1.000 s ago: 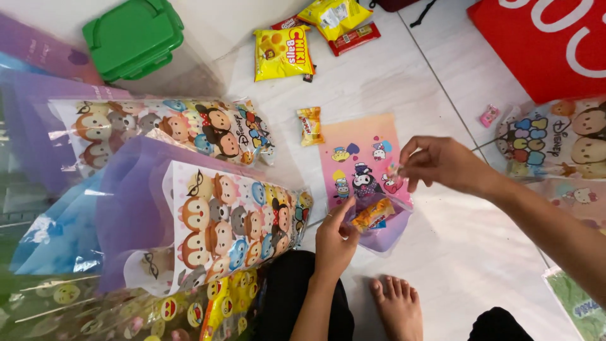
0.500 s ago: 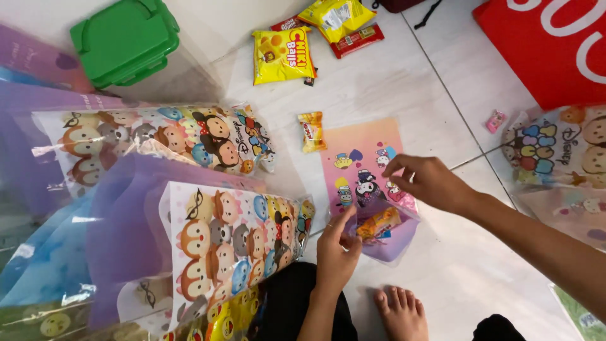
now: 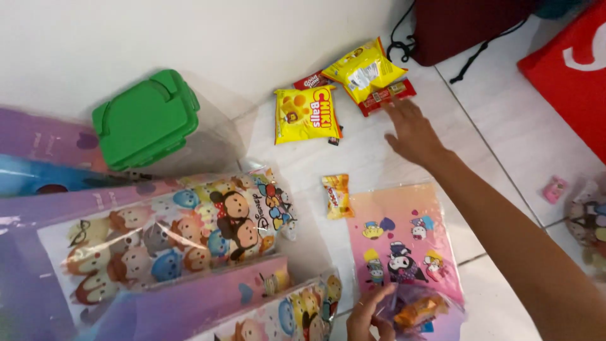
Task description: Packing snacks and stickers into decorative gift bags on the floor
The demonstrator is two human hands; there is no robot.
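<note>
The left hand (image 3: pixel 369 317) is sitting lowest in view, nearest the person, its fingers pinching the open mouth of a pink cartoon-printed goodie bag (image 3: pixel 404 252) that is lying flat on the white tiled floor (image 3: pixel 379 158). Just to the right of that pinch, inside the bag's clear lower part, an orange wrapped snack (image 3: pixel 418 311) is showing through the plastic. The printed pink panel of the bag is stretching away from the left hand toward the wall.

Just beyond the bag's far left corner, a small yellow-orange candy packet (image 3: pixel 337 196) is lying on the floor, apart from both hands. To the left of the left hand, large cartoon-character bags (image 3: pixel 189 233) are lying stacked and overlapping.

Farther out, the right hand (image 3: pixel 413 132) is reaching forward with its fingers spread and loose, gripping nothing. Its fingertips are arriving at a red wrapped bar (image 3: pixel 386 96), touching it or just short of it; which cannot be told. A yellow snack packet (image 3: pixel 366 71) is lying partly over that bar, just beyond the fingertips, and a second yellow snack packet (image 3: pixel 307 114) is lying to the left of the right hand, with another red wrapper (image 3: pixel 309 81) peeking out behind it.

Well to the left of the right hand, a green-lidded clear container (image 3: pixel 148 120) is standing by the wall. Far to the right, a small pink candy (image 3: pixel 555 189) is lying on the tiles.
</note>
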